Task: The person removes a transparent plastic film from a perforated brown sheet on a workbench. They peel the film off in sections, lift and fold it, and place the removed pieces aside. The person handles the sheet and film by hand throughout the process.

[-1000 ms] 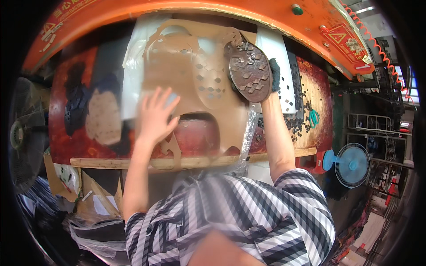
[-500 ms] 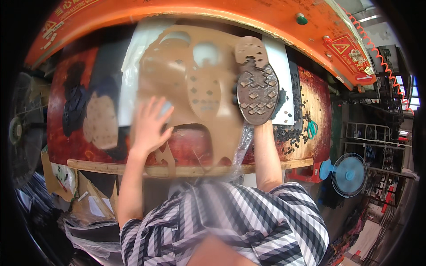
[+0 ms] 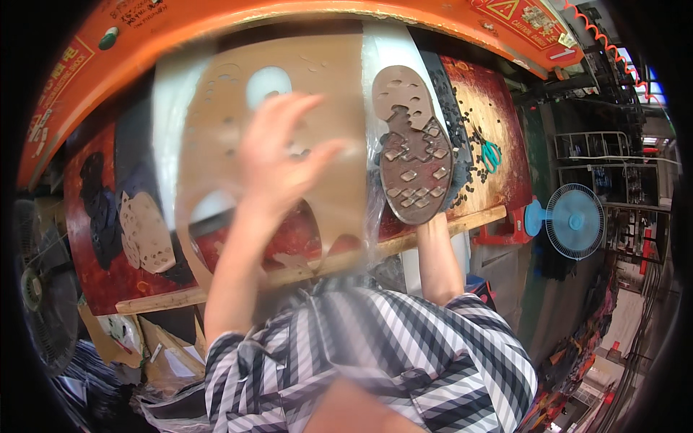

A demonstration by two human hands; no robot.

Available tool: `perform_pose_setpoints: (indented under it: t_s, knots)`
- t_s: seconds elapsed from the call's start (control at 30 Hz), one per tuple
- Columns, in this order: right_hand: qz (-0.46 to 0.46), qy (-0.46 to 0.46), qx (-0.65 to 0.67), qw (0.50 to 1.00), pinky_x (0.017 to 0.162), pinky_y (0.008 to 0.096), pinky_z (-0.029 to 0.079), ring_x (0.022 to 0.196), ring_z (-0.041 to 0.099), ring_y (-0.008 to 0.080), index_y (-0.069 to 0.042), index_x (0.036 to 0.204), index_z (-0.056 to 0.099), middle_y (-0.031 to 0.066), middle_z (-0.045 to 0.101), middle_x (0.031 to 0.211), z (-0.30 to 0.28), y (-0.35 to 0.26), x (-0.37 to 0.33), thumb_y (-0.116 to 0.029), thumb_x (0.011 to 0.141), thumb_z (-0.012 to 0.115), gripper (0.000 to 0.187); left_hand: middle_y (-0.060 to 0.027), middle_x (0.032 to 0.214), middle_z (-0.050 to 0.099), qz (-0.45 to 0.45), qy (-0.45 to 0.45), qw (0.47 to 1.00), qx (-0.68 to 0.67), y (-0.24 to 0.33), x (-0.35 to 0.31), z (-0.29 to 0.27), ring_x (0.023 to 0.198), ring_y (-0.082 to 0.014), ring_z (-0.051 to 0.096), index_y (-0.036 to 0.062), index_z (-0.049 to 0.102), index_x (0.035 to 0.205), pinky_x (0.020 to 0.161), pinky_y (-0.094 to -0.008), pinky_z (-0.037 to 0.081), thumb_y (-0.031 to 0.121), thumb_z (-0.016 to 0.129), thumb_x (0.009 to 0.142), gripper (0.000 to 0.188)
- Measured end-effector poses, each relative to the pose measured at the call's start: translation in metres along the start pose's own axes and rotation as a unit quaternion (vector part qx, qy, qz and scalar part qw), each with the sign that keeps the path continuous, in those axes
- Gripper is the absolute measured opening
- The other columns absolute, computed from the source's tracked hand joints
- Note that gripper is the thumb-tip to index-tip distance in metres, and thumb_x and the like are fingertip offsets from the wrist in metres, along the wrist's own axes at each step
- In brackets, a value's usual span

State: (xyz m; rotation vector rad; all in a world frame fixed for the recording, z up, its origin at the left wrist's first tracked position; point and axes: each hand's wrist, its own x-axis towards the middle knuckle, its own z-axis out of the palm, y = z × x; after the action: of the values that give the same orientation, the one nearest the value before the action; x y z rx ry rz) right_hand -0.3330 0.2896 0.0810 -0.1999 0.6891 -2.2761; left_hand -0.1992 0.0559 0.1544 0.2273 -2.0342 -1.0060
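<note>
My left hand (image 3: pixel 278 155), blurred by motion, is over a tan sheet (image 3: pixel 336 79) with its thumb and fingers apart, holding nothing. Rounded cut-outs and small holes mark the sheet, and white shows through the larger gaps. On the right, my right hand (image 3: pixel 432 225) grips a sole-shaped cutting die (image 3: pixel 408 198). Most of that hand is hidden beneath the die; only the wrist side shows. The die has a dark brown face with raised diamond shapes and a lighter tan end away from me. It is above the white board (image 3: pixel 395 50), right of the sheet.
An orange machine beam (image 3: pixel 289 13) crosses the far side. Perforated tan sole pieces (image 3: pixel 146 231) lie left, beside dark pieces (image 3: pixel 97 209). Teal-handled scissors (image 3: pixel 491 156) and small black scraps (image 3: pixel 473 169) are right. A wooden strip (image 3: pixel 476 218) edges the table; a blue fan (image 3: pixel 574 221) stands right.
My left hand has moved away from me and to the right, over the sheet. The die stays in my right hand, now clear of the sheet's right edge. The whole view has turned somewhat.
</note>
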Motion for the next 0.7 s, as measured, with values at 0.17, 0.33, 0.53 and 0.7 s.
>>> perform_pose_setpoints:
  t_s: [0.17, 0.33, 0.53, 0.7]
  knots:
    - [0.023, -0.032, 0.052, 0.998, 0.103, 0.0446, 0.042, 0.120, 0.049, 0.0314, -0.007, 0.139, 0.039, 0.0135, 0.048, 0.136, 0.011, 0.015, -0.025, -0.037, 0.098, 0.040, 0.051, -0.0136, 0.112, 0.060, -0.052, -0.088, 0.994, 0.034, 0.020, 0.020, 0.100, 0.096, -0.0296, 0.063, 0.0088, 0.063, 0.116, 0.078, -0.0371, 0.053, 0.042, 0.073, 0.077, 0.051]
    - [0.031, -0.037, 0.080, 0.996, 0.104, 0.0437, 0.042, 0.122, 0.049, 0.0317, -0.007, 0.140, 0.038, 0.0137, 0.047, 0.136, 0.019, 0.025, -0.033, -0.035, 0.098, 0.039, 0.051, -0.0099, 0.088, 0.068, -0.068, -0.120, 0.990, -0.037, -0.003, 0.019, 0.095, 0.078, -0.0254, 0.067, 0.0078, 0.064, 0.114, 0.073, -0.0339, 0.054, 0.021, 0.065, 0.083, 0.034]
    - [-0.010, -0.006, -0.010, 1.000, 0.104, 0.0424, 0.043, 0.124, 0.048, 0.0277, -0.002, 0.142, 0.035, 0.0164, 0.045, 0.137, 0.031, 0.033, -0.029, -0.023, 0.097, 0.042, 0.050, -0.0089, 0.088, 0.070, -0.138, -0.106, 0.984, 0.024, -0.049, 0.011, 0.032, 0.079, -0.0149, 0.066, 0.0061, 0.066, 0.111, 0.073, -0.0288, 0.052, 0.013, 0.060, 0.089, 0.023]
    - [-0.010, 0.019, -0.045, 0.999, 0.097, 0.0413, 0.046, 0.114, 0.052, 0.0252, -0.003, 0.137, 0.041, 0.0151, 0.050, 0.128, 0.047, 0.021, -0.025, -0.023, 0.092, 0.049, 0.050, -0.0062, 0.106, 0.066, -0.198, 0.163, 0.967, -0.004, -0.117, -0.046, -0.122, 0.092, -0.0118, 0.062, 0.0012, 0.063, 0.115, 0.080, -0.0247, 0.049, 0.014, 0.057, 0.095, 0.024]
